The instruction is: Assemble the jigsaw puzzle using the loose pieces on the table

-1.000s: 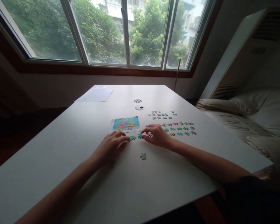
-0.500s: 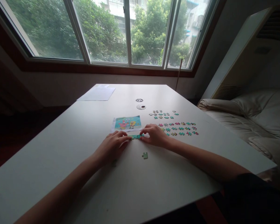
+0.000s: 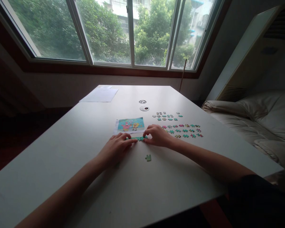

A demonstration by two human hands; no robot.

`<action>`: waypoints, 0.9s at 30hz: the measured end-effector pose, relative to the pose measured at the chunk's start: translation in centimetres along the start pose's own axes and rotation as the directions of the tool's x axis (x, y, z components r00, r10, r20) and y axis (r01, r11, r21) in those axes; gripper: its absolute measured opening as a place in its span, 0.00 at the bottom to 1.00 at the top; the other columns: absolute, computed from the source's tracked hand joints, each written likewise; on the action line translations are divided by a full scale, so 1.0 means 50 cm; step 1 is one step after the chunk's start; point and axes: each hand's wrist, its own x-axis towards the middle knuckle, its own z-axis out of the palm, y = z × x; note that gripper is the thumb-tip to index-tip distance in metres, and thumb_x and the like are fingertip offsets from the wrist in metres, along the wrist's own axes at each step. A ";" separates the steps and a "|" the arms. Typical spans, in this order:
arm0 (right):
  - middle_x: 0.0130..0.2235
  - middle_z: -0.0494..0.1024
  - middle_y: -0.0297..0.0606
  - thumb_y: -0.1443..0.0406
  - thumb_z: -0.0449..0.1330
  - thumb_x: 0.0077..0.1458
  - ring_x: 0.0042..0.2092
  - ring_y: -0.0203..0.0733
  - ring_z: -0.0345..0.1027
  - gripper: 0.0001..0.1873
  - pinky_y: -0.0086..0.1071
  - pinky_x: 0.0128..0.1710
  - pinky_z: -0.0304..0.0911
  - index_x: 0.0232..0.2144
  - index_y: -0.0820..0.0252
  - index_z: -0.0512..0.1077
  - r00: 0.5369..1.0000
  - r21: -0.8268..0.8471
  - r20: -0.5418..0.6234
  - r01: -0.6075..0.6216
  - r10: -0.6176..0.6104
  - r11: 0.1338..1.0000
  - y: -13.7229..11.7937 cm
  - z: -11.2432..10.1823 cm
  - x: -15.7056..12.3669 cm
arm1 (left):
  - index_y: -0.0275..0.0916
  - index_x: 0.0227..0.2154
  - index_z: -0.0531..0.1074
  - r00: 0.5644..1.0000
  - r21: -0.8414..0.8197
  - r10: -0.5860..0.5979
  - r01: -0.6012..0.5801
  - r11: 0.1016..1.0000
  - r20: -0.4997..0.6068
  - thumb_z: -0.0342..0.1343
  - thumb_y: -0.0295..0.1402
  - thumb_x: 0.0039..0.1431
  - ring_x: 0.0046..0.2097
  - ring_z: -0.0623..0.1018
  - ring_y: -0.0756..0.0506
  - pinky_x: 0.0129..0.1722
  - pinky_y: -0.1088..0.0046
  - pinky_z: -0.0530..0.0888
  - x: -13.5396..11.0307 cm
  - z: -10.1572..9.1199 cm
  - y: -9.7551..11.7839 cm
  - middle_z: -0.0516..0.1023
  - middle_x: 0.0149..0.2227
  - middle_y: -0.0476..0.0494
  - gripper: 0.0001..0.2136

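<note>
A short strip of teal puzzle pieces (image 3: 140, 138) lies on the white table, just in front of a cartoon picture card (image 3: 131, 125). My left hand (image 3: 116, 145) grips the strip's left part between thumb and fingers. At the strip's right end, my right hand (image 3: 157, 136) pinches a puzzle piece that its fingers partly cover. One loose green puzzle piece (image 3: 148, 157) lies nearer to me, apart from both hands. Something small and dark beneath my left hand is too dim to name.
Several loose puzzle pieces (image 3: 185, 130) lie in rows to the right, beyond my right forearm. Two round discs (image 3: 144, 108) lie farther back. White paper sheets (image 3: 99, 95) rest at the table's (image 3: 61, 148) far left corner. A pale sofa (image 3: 242, 117) stands to the right.
My left thumb and fingers have shifted slightly right along the strip. My right hand keeps its pinch at the right end. The view has shifted very slightly.
</note>
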 end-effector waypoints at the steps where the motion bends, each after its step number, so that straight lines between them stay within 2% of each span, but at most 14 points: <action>1: 0.32 0.76 0.40 0.66 0.62 0.49 0.33 0.37 0.66 0.06 0.30 0.36 0.59 0.31 0.61 0.78 1.000 0.000 0.000 0.003 -0.003 1.000 0.000 -0.001 0.000 | 0.51 0.50 0.70 1.000 0.005 0.000 0.000 1.000 -0.003 0.47 0.29 0.61 0.46 0.71 0.39 0.41 0.59 0.68 0.000 0.002 -0.001 0.73 0.45 0.43 0.17; 8: 0.32 0.76 0.40 0.65 0.62 0.50 0.33 0.37 0.67 0.07 0.30 0.35 0.60 0.32 0.62 0.78 0.998 0.045 -0.058 -0.005 0.007 0.999 0.003 0.003 -0.007 | 0.51 0.50 0.69 1.000 0.014 -0.001 0.001 1.000 0.013 0.46 0.29 0.62 0.47 0.71 0.39 0.41 0.59 0.68 0.000 -0.002 0.003 0.72 0.46 0.42 0.17; 11: 0.31 0.77 0.39 0.64 0.62 0.51 0.32 0.35 0.68 0.08 0.28 0.35 0.61 0.33 0.62 0.77 0.995 0.090 -0.091 -0.034 0.042 0.995 0.034 -0.015 -0.005 | 0.50 0.50 0.70 1.000 0.020 -0.007 0.007 1.000 0.023 0.46 0.28 0.61 0.47 0.71 0.39 0.42 0.59 0.68 0.000 -0.005 0.006 0.72 0.47 0.42 0.17; 14: 0.33 0.78 0.37 0.62 0.60 0.53 0.33 0.35 0.69 0.10 0.28 0.35 0.61 0.35 0.60 0.77 0.979 0.018 -0.100 -0.179 0.180 0.984 0.109 -0.056 0.000 | 0.49 0.49 0.70 1.000 0.017 0.003 -0.003 1.000 0.016 0.46 0.28 0.61 0.47 0.71 0.39 0.42 0.59 0.69 0.001 -0.003 0.005 0.72 0.47 0.41 0.16; 16: 0.35 0.78 0.37 0.61 0.59 0.54 0.34 0.36 0.70 0.11 0.28 0.37 0.61 0.37 0.59 0.77 0.943 -0.088 -0.117 -0.322 0.312 0.942 0.180 -0.089 0.001 | 0.48 0.49 0.70 1.000 0.017 0.008 -0.008 1.000 0.007 0.46 0.28 0.61 0.47 0.71 0.39 0.42 0.58 0.69 0.001 -0.001 0.004 0.72 0.46 0.41 0.17; 19: 0.34 0.79 0.41 0.63 0.60 0.53 0.35 0.40 0.71 0.11 0.30 0.37 0.62 0.36 0.63 0.78 0.892 -0.145 -0.128 -0.449 0.433 0.882 0.288 -0.125 -0.003 | 0.49 0.49 0.70 1.000 0.020 0.004 -0.004 1.000 0.008 0.45 0.27 0.61 0.47 0.71 0.39 0.43 0.58 0.69 0.000 0.001 0.001 0.72 0.46 0.42 0.17; 23: 0.35 0.80 0.40 0.62 0.59 0.54 0.35 0.41 0.73 0.11 0.29 0.37 0.63 0.36 0.61 0.78 0.824 -0.187 -0.107 -0.567 0.557 0.803 0.383 -0.128 -0.007 | 0.49 0.49 0.70 1.000 -0.003 0.000 0.000 1.000 0.006 0.45 0.28 0.62 0.48 0.71 0.39 0.43 0.59 0.69 -0.001 0.002 -0.001 0.72 0.47 0.42 0.17; 27: 0.39 0.78 0.40 0.61 0.59 0.56 0.39 0.40 0.72 0.12 0.31 0.41 0.65 0.40 0.61 0.75 0.777 -0.205 -0.038 -0.622 0.628 0.756 0.417 -0.105 0.006 | 0.49 0.49 0.70 1.000 -0.015 -0.002 0.002 1.000 -0.001 0.45 0.28 0.62 0.48 0.71 0.39 0.43 0.58 0.69 -0.001 0.004 -0.003 0.72 0.47 0.41 0.16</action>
